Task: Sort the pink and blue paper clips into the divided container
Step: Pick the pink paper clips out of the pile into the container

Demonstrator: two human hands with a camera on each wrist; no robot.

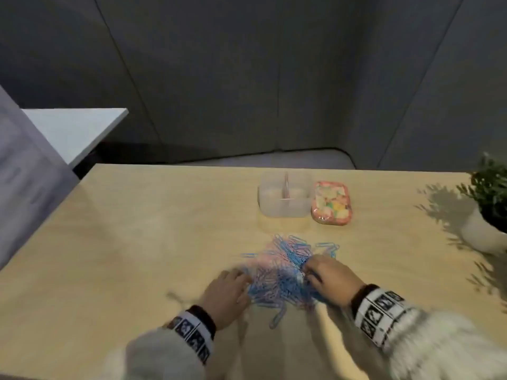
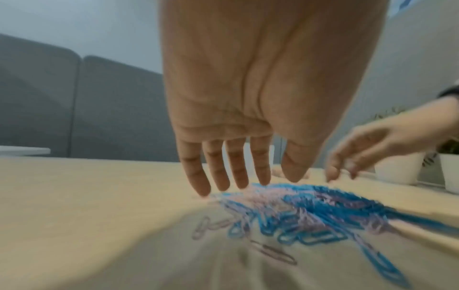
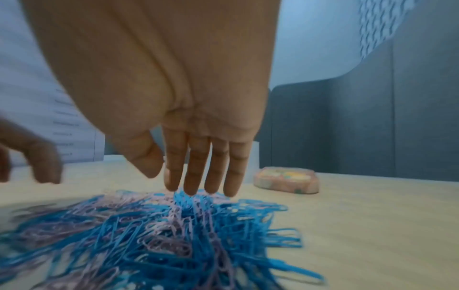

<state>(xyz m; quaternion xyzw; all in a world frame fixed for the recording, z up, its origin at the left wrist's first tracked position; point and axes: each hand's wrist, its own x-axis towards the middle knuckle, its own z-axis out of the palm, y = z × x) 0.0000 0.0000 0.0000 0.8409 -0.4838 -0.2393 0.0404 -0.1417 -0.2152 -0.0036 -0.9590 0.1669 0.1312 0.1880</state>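
Note:
A mixed heap of pink and blue paper clips (image 1: 282,272) lies on the wooden table (image 1: 137,242), also seen as the heap (image 2: 298,212) and the heap (image 3: 161,225) in the wrist views. My left hand (image 1: 227,292) hovers at its left edge, fingers straight and pointing down (image 2: 238,176), holding nothing. My right hand (image 1: 329,278) is at the heap's right side, fingers extended onto the clips (image 3: 198,176). The clear divided container (image 1: 285,197) stands beyond the heap, with a centre partition.
A pink patterned lid or box (image 1: 332,202) lies right of the container. A potted plant in a white pot (image 1: 488,209) stands at the table's right edge. A white side table (image 1: 74,130) is at the back left. Grey panels stand behind.

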